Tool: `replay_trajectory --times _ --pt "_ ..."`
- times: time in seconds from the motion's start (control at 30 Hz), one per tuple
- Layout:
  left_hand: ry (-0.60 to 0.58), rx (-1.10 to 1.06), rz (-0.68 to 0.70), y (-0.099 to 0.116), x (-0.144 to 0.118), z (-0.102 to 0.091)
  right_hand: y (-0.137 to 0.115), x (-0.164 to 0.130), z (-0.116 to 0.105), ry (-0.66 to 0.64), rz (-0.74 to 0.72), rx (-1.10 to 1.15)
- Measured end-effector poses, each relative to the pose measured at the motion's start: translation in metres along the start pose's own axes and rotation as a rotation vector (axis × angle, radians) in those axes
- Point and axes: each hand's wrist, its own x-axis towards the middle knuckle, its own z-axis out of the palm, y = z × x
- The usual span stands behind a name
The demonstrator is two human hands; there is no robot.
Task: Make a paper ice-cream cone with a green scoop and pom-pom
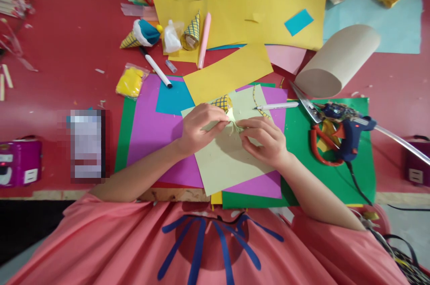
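Observation:
Over the pale green sheet, my left hand pinches a small piece of pale green paper between thumb and fingertips. Thin strips hang from that piece's lower edge. My right hand is closed at the strips' right side, its fingertips pressed together on the same piece. Just behind my left fingers lies a yellow paper cone with blue crossed lines, partly hidden by the hand. A white pen rests on the sheet beyond my right hand, near a thin yellow strip with dark marks.
At right, a blue glue gun with a glue stick lies beside red-handled scissors and a cardboard tube. Yellow sheets, decorated cones and a marker lie farther back. A phone sits left.

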Motion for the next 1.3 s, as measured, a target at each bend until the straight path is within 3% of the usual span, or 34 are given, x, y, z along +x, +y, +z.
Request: replay_trajectory --times 0.23,0.4,0.6,0.8,1.07,1.17,1.3 --pt "-0.045 -0.106 0.019 0.000 0.000 0.003 -0.001 0.000 -0.003 0.082 0.242 0.261" --pt "-0.068 -0.129 -0.014 0.001 0.002 0.003 -0.001 -0.006 0.001 0.066 0.368 0.327" --pt "-0.137 -0.102 -0.059 0.005 -0.001 0.006 -0.004 0.000 0.003 -0.017 0.360 0.200" --pt "-0.198 -0.171 -0.077 0.005 -0.001 0.006 -0.006 0.003 0.002 -0.003 0.401 0.199" --pt "-0.192 -0.108 -0.024 0.007 0.002 0.004 -0.003 0.003 0.001 -0.047 0.538 0.400" --pt "-0.191 -0.118 -0.055 0.007 0.001 0.004 -0.004 0.004 0.001 -0.067 0.573 0.470" --pt "-0.247 -0.242 -0.130 0.006 0.001 0.004 -0.006 0.007 -0.001 -0.134 0.709 0.736"
